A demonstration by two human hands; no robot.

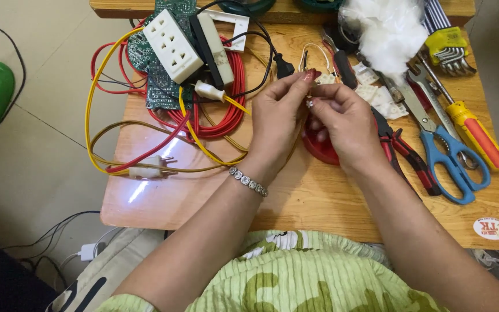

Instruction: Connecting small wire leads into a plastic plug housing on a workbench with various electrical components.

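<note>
My left hand (277,118) and my right hand (343,120) meet above the middle of a wooden table (295,196). Together their fingertips pinch a small part with thin pale wires (317,53) running up from it; the part itself is mostly hidden by my fingers. A bead bracelet (248,181) is on my left wrist. Under my right hand lies a round red object (319,147), partly covered. A yellow wire (203,147) runs toward my left hand.
Left on the table: a coil of red cable (226,110), a white socket block (172,45), a green circuit board (160,86), a white two-pin plug (148,169). Right: red-handled pliers (411,162), blue scissors (451,162), an orange-handled screwdriver (480,136), hex keys (449,49), white stuffing (388,32).
</note>
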